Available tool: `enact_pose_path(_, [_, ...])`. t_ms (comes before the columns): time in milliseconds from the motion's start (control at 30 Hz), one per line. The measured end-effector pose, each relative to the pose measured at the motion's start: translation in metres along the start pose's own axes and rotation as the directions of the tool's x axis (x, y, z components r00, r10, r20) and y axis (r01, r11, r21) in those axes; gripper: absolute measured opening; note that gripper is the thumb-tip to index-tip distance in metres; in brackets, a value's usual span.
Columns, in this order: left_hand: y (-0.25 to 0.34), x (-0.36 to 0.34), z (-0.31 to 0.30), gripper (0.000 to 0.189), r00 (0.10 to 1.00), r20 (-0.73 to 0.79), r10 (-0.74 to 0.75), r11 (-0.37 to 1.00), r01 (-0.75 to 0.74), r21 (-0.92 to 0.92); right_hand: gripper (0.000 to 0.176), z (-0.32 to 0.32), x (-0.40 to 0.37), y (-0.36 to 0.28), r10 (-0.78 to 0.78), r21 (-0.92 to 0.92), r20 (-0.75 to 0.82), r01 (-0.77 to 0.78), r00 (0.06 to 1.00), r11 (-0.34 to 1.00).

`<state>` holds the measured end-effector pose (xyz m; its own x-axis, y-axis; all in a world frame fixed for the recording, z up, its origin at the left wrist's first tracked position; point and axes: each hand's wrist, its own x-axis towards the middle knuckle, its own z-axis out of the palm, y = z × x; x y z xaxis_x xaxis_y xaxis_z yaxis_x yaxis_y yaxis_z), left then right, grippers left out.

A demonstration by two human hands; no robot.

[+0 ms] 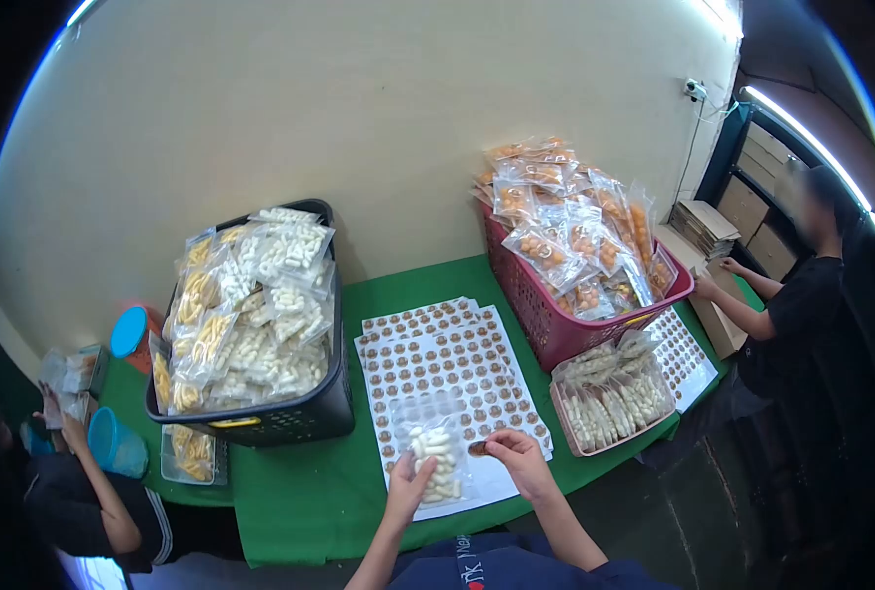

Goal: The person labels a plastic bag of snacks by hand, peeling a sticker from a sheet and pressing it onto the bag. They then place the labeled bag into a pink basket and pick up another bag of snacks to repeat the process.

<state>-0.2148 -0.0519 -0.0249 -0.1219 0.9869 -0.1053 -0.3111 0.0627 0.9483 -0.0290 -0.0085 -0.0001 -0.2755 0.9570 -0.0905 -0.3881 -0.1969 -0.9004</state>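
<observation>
A clear bag of white pieces [439, 462] is gripped at its left side by my left hand [409, 489], thumb on top. Just right of it, my right hand [522, 462] pinches a small round brown sticker [478, 448] between thumb and fingertips. The sticker and the bag are apart. Under both hands lie white sheets [437, 369] printed with rows of round brown stickers; some spots near the bag are hidden by it.
A black basket [304, 418] of filled bags stands left, a maroon basket [531, 305] of orange bags at right. Near it is a pink tray [585, 449] of white bags. Co-workers stand at far left and right. Blue-lidded tub [135, 332] at left.
</observation>
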Motion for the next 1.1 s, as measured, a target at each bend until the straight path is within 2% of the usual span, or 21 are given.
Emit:
enact_pose_path(67, [0.019, -0.003, 0.014, 0.033, 0.998, 0.043, -0.051, 0.999, 0.05, 0.016, 0.01, 0.016, -0.005, -0.014, -0.072, -0.004, 0.005, 0.072, 0.997, 0.997])
enact_pose_path(167, [0.023, -0.007, 0.021, 0.03, 0.993, 0.104, -0.06, 0.998, 0.059, 0.008, 0.011, 0.03, -0.012, -0.026, -0.072, -0.098, 0.016, 0.074, 0.997, 0.992])
enact_pose_path(233, [0.031, -0.009, 0.026, 0.03, 0.989, 0.118, -0.093, 0.995, 0.098, -0.036, 0.015, 0.029, -0.011, -0.021, -0.119, -0.254, 0.006, 0.117, 0.993, 0.96])
enact_pose_path(300, [0.031, -0.009, 0.029, 0.032, 0.994, 0.096, -0.056, 0.998, 0.058, -0.017, 0.017, 0.026, -0.009, -0.019, -0.162, -0.396, 0.022, 0.157, 0.987, 0.904])
enact_pose_path(467, [0.014, -0.002, 0.034, 0.034, 0.994, 0.042, 0.105, 0.994, -0.105, -0.009, 0.018, 0.026, -0.007, -0.02, -0.207, -0.358, 0.019, 0.2, 0.978, 0.912])
enact_pose_path(500, [0.016, -0.002, 0.035, 0.034, 0.996, 0.066, 0.064, 0.998, -0.065, 0.018, 0.018, 0.023, -0.005, -0.02, -0.226, -0.362, 0.025, 0.219, 0.974, 0.906])
enact_pose_path(567, [0.021, -0.003, 0.037, 0.033, 0.994, 0.107, -0.025, 0.997, 0.017, 0.072, 0.019, 0.017, -0.003, -0.026, -0.266, -0.463, 0.082, 0.273, 0.961, 0.843])
enact_pose_path(700, [0.003, 0.004, 0.045, 0.033, 0.992, 0.13, 0.006, 0.983, -0.029, 0.18, 0.022, 0.001, 0.002, -0.04, -0.265, -0.624, 0.174, 0.314, 0.948, 0.715])
enact_pose_path(767, [0.002, 0.008, 0.058, 0.035, 0.987, 0.158, 0.037, 0.98, -0.066, 0.185, 0.024, -0.009, 0.005, -0.05, -0.278, -0.651, 0.177, 0.324, 0.944, 0.686])
enact_pose_path(867, [0.0, 0.015, 0.075, 0.033, 0.986, 0.166, -0.004, 0.97, -0.036, 0.238, 0.025, -0.026, 0.007, -0.067, -0.257, -0.681, 0.158, 0.294, 0.953, 0.671])
enact_pose_path(967, [0.002, 0.022, 0.107, 0.035, 0.968, 0.249, -0.011, 0.995, -0.013, 0.096, 0.03, -0.052, 0.011, -0.075, -0.198, -0.657, 0.107, 0.219, 0.974, 0.722])
enact_pose_path(1000, [0.008, 0.022, 0.12, 0.042, 0.976, 0.217, -0.013, 0.998, 0.0, 0.059, 0.03, -0.059, 0.013, -0.081, -0.206, -0.649, 0.102, 0.222, 0.973, 0.727])
enact_pose_path(1100, [0.006, 0.029, 0.143, 0.045, 0.959, 0.28, 0.048, 0.997, -0.065, 0.051, 0.029, -0.076, 0.015, -0.098, -0.225, -0.62, 0.092, 0.233, 0.97, 0.749])
